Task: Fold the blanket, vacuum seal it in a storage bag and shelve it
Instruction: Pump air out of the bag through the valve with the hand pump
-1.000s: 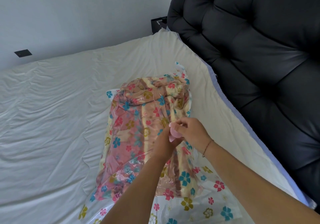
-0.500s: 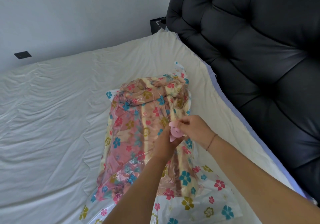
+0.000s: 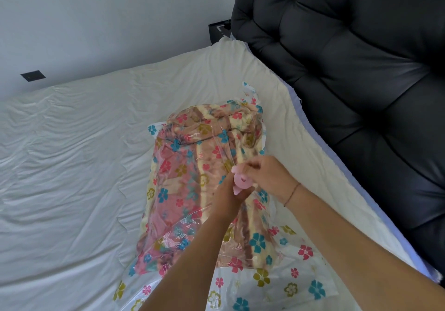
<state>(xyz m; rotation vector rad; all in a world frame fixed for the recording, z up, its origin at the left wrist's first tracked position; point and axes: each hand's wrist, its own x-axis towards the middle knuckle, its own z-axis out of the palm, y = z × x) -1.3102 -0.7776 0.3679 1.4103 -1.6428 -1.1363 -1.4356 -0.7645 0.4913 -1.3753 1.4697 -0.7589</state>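
The storage bag [image 3: 284, 284] is lying on the bed [image 3: 72, 190], with the blanket [image 3: 187, 173] sitting inside it. The valve [image 3: 242, 181] is sitting on top of the bag (left hand [image 3: 228, 198] and right hand [image 3: 267, 178] both gripping it). The headboard [image 3: 361, 93] is standing right of the bed.

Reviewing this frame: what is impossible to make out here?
Head view. Pink round plastic valve: open or sealed unclear, left hand and right hand grip and cover it.
Clear flower-printed storage bag: near end cut off by bottom edge.
Small black box beyond the white bed: partly hidden by black padded headboard.
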